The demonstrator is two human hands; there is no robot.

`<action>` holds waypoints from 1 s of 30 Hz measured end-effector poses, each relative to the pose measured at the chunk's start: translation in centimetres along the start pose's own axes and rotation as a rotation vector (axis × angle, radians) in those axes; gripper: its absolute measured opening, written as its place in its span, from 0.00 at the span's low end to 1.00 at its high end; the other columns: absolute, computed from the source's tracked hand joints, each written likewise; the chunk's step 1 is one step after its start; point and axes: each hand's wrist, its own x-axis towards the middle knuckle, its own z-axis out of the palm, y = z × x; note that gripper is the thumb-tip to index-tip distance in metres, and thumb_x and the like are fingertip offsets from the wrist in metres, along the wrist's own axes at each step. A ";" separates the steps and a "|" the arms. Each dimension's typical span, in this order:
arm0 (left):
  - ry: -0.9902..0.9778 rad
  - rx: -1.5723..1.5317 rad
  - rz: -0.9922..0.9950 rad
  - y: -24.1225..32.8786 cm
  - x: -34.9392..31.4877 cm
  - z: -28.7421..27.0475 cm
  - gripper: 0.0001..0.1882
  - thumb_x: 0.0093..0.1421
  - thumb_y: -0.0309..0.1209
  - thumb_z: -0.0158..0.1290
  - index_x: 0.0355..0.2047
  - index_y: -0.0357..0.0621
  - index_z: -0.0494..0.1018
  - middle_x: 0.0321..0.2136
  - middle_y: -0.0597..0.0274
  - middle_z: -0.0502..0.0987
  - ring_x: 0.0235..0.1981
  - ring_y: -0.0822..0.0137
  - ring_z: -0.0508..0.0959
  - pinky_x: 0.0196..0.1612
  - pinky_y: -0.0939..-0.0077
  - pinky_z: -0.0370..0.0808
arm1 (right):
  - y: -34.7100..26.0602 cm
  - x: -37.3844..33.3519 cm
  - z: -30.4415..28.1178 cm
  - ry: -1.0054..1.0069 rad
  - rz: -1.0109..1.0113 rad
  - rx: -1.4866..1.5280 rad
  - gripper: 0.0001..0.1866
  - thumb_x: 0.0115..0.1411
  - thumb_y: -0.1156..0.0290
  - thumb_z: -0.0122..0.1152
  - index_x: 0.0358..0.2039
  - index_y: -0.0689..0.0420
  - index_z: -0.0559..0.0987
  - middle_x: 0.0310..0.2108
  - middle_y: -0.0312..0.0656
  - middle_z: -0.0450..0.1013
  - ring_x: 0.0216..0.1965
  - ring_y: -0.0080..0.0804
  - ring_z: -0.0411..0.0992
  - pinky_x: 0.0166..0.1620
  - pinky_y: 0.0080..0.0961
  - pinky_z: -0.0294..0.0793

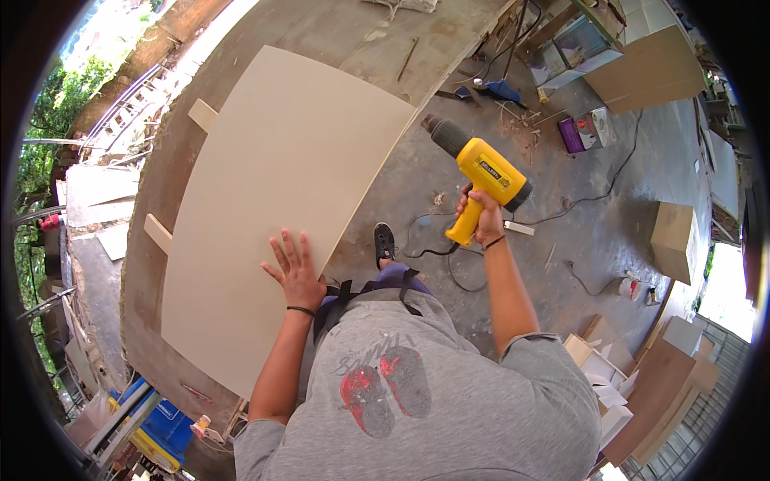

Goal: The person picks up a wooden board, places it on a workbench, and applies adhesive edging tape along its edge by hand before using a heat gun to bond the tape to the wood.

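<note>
My right hand point(483, 215) is wrapped round the handle of a yellow heat gun point(493, 172) with a black nozzle. The nozzle points up and left, close to the right edge of a large pale board point(281, 168). From the handle's base a black cord point(433, 253) runs down to the floor. My left hand point(297, 271) lies flat on the board near its edge, fingers spread, holding nothing. Two wooden strips point(159, 234) stick out from under the board's left side, keeping it on the worktable point(152, 321).
A thin stick point(407, 60) lies on the table's far part. On the floor to the right are a purple and white box point(585, 131), a cardboard box point(646, 70), a wooden box point(672, 242), trailing cords and scraps. Stacked boards point(662, 385) stand at the lower right.
</note>
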 end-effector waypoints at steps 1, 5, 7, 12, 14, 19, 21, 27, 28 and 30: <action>-0.020 0.000 -0.009 0.1 -0.1 -0.2 0.54 0.39 0.29 0.60 0.67 0.56 0.45 0.69 0.54 0.35 0.68 0.45 0.32 0.59 0.27 0.30 | -0.1 0.0 -0.1 -0.004 0.006 -0.009 0.13 0.50 0.68 0.57 0.35 0.60 0.70 0.21 0.39 0.68 0.23 0.30 0.69 0.29 0.27 0.73; -0.022 -0.016 -0.002 -0.6 -0.6 0.0 0.53 0.41 0.33 0.62 0.67 0.56 0.47 0.69 0.55 0.37 0.69 0.47 0.34 0.59 0.29 0.29 | -0.3 0.6 -0.4 -0.042 0.019 -0.005 0.14 0.50 0.67 0.57 0.35 0.59 0.70 0.22 0.38 0.68 0.23 0.29 0.68 0.28 0.26 0.72; -0.014 -0.071 0.003 -0.9 -0.6 -0.1 0.50 0.43 0.39 0.62 0.66 0.55 0.49 0.68 0.56 0.40 0.69 0.48 0.35 0.60 0.30 0.28 | -0.4 0.6 -0.3 -0.042 0.021 0.006 0.14 0.50 0.67 0.57 0.35 0.59 0.70 0.22 0.39 0.67 0.23 0.29 0.68 0.28 0.26 0.73; 0.060 -0.093 0.050 -1.1 -0.2 -0.1 0.46 0.47 0.45 0.61 0.64 0.52 0.55 0.68 0.56 0.45 0.69 0.51 0.38 0.61 0.33 0.31 | -0.4 0.0 -0.3 -0.055 0.043 0.030 0.14 0.49 0.67 0.57 0.35 0.59 0.70 0.22 0.38 0.66 0.23 0.30 0.68 0.29 0.26 0.72; 0.070 -0.103 0.063 -1.0 -0.1 -0.3 0.43 0.48 0.47 0.60 0.64 0.52 0.57 0.68 0.57 0.46 0.69 0.53 0.39 0.62 0.36 0.31 | -0.1 -0.4 -0.4 -0.055 0.050 0.027 0.14 0.49 0.67 0.57 0.35 0.59 0.70 0.22 0.38 0.66 0.23 0.29 0.68 0.29 0.26 0.72; 0.079 -0.124 0.093 -0.5 0.1 0.1 0.42 0.49 0.46 0.59 0.63 0.50 0.58 0.67 0.57 0.48 0.69 0.56 0.42 0.65 0.45 0.32 | 0.0 -1.1 -1.0 -0.081 0.096 0.023 0.14 0.49 0.67 0.56 0.36 0.60 0.70 0.22 0.39 0.66 0.23 0.29 0.67 0.29 0.27 0.72; 0.074 -0.133 0.104 0.1 0.4 0.2 0.41 0.49 0.45 0.59 0.63 0.50 0.58 0.67 0.57 0.49 0.69 0.57 0.43 0.65 0.47 0.33 | -0.1 -1.2 -1.5 -0.063 0.110 0.038 0.14 0.49 0.67 0.56 0.36 0.60 0.70 0.22 0.40 0.67 0.23 0.30 0.68 0.29 0.27 0.72; 0.054 -0.137 0.100 1.8 1.5 0.4 0.40 0.50 0.45 0.58 0.62 0.49 0.59 0.67 0.56 0.49 0.68 0.56 0.45 0.66 0.49 0.34 | -0.1 0.2 -3.5 -0.121 0.167 0.076 0.16 0.49 0.67 0.58 0.37 0.59 0.69 0.22 0.40 0.66 0.24 0.31 0.67 0.31 0.27 0.71; 0.049 -0.131 0.096 1.7 1.4 0.5 0.40 0.50 0.46 0.57 0.62 0.49 0.59 0.67 0.56 0.49 0.68 0.56 0.45 0.66 0.49 0.34 | -0.1 0.2 -3.5 -0.132 0.178 0.076 0.16 0.49 0.67 0.58 0.37 0.59 0.69 0.23 0.40 0.66 0.25 0.31 0.67 0.31 0.27 0.71; 0.036 -0.134 0.086 1.5 1.5 0.3 0.39 0.50 0.46 0.57 0.62 0.49 0.60 0.66 0.55 0.50 0.68 0.56 0.45 0.66 0.49 0.34 | -0.2 0.2 -3.7 -0.136 0.193 0.069 0.16 0.48 0.67 0.58 0.37 0.59 0.69 0.23 0.39 0.65 0.25 0.31 0.67 0.31 0.27 0.71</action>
